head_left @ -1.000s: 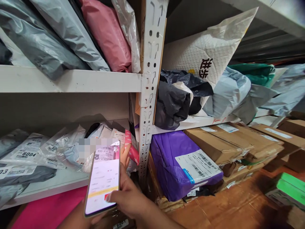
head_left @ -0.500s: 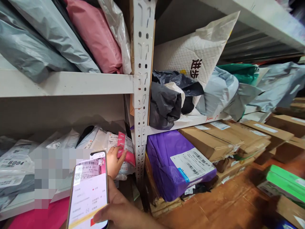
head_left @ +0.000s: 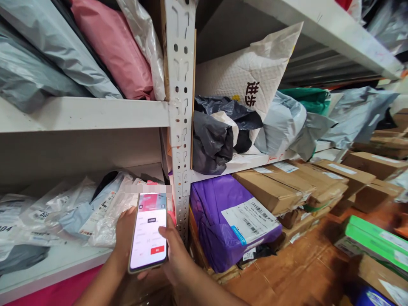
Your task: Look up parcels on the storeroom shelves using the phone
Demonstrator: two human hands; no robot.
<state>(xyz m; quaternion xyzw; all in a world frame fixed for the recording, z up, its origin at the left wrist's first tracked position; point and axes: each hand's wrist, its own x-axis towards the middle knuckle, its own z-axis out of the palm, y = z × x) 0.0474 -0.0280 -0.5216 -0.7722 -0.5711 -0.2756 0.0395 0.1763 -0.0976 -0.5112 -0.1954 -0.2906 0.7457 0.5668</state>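
Smartphone (head_left: 149, 238) in the head view: it sits before the lower shelf (head_left: 63, 265), the right hand's (head_left: 177, 253) grip curled around its right edge; the left hand (head_left: 125, 231) is partly hidden, its grip impossible to tell. Probably light, stiff, slippery, fragile; best held by its long edges. One smartphone, one purple parcel (head_left: 207, 221), one pink pouch (head_left: 111, 46) show.

Parcel storerm/depot: metal shelving (head_left: 86, 115), plastic mailers (head_left: 111, 49), labelled purple pkg (head_left: 212, 229), stacked cdbd boxes (head_left: 270, 190).

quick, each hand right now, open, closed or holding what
Left hand: partly hidden behind the phone; its grip cannot be told.
Right hand: closed, holding the phone.
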